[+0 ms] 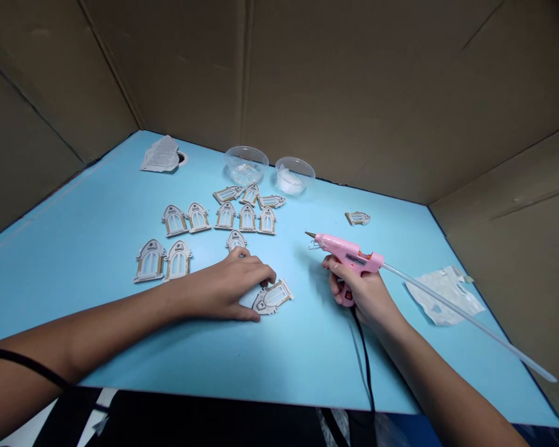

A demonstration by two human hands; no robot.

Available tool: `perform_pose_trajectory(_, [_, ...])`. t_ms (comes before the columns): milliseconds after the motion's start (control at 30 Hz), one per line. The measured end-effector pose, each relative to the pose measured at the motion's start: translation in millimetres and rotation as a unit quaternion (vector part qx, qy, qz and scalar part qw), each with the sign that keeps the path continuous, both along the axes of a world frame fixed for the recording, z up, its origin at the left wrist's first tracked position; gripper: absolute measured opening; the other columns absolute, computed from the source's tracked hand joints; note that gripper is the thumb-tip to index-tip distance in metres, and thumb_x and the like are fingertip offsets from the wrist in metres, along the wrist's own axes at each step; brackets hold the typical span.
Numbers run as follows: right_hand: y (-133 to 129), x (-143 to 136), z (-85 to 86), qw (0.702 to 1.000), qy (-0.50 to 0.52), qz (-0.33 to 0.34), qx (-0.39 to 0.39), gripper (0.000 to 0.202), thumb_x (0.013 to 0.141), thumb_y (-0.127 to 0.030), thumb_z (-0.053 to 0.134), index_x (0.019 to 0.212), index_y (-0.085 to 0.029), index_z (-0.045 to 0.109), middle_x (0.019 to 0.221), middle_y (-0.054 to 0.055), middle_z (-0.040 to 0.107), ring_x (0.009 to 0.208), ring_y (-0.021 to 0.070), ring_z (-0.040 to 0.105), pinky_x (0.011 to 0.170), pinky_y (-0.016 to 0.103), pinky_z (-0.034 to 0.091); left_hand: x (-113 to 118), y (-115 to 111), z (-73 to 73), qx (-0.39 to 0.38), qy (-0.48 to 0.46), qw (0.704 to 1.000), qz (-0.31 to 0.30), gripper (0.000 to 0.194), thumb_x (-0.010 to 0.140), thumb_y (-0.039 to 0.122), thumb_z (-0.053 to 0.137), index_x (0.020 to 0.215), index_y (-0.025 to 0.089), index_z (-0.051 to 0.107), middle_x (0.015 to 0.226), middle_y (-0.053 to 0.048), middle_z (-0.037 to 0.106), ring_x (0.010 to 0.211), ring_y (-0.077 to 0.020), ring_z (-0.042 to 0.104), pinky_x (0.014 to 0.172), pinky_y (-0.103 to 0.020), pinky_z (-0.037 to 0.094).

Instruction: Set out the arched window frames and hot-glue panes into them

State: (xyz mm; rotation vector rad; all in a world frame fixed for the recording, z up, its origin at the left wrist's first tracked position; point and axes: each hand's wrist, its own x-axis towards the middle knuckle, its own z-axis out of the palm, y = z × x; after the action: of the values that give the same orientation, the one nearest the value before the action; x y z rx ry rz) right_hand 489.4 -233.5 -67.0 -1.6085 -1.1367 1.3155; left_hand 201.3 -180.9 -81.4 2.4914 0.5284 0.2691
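In the head view, my right hand point(361, 288) is wrapped round the handle of a pink hot glue gun point(347, 249). Its metal nozzle points left, and a long clear glue stick point(466, 313) sticks out of the back. My left hand point(235, 282) has its thumb and forefinger at the edges of a small arched window piece point(274, 297) that lies tilted on the blue table. Just beyond my left fingers another arched piece point(236, 240) is partly covered. Several more white and tan window pieces point(225, 216) lie in rows behind and left of that hand.
Two clear plastic bowls point(294, 176) stand at the back. A crumpled paper point(162, 155) lies at the far left, a white sheet point(442, 295) at the right. One window piece point(358, 218) lies apart. The gun's black cord point(366, 354) runs over the front edge. Cardboard walls point(335, 87) enclose the table.
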Motion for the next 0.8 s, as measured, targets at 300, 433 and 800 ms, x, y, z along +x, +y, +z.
perform_pose_trajectory(300, [0.7,-2.3,1.0,1.000,0.001,-0.011,-0.004,0.037,0.080,-0.053,0.073,0.087,-0.019,0.061,0.052,-0.003,0.055,0.040,0.0103,0.046,0.037,0.020,0.025,-0.4,-2.9,0.9,-0.002,-0.014,1.000,-0.010,0.038,0.088,0.023,0.070,0.120,0.021,0.049,0.116,-0.007,0.063,0.105,-0.0261,0.055,0.097,-0.040,0.034])
perform_pose_trajectory(433, [0.0,0.0,-0.8,1.000,-0.001,-0.003,0.006,0.036,0.083,-0.054,0.072,0.089,-0.019,0.062,0.053,-0.003,0.055,0.041,0.0104,0.046,0.038,0.021,0.027,0.6,-3.1,-1.6,-0.014,0.007,1.000,0.014,0.041,0.084,0.029,0.078,0.113,0.020,0.051,0.106,-0.005,0.062,0.096,-0.0252,0.055,0.093,-0.040,0.035])
perform_pose_trajectory(800, [-1.8,3.0,-4.1,1.000,-0.024,0.001,0.004,0.036,0.084,-0.055,0.069,0.092,-0.020,0.063,0.055,-0.003,0.056,0.043,0.0118,0.048,0.040,0.023,0.029,-1.2,1.4,-10.6,0.014,-0.008,0.994,0.110,0.068,0.078,0.040,0.084,0.131,0.021,0.046,0.126,-0.011,0.063,0.118,-0.0337,0.056,0.103,-0.047,0.038])
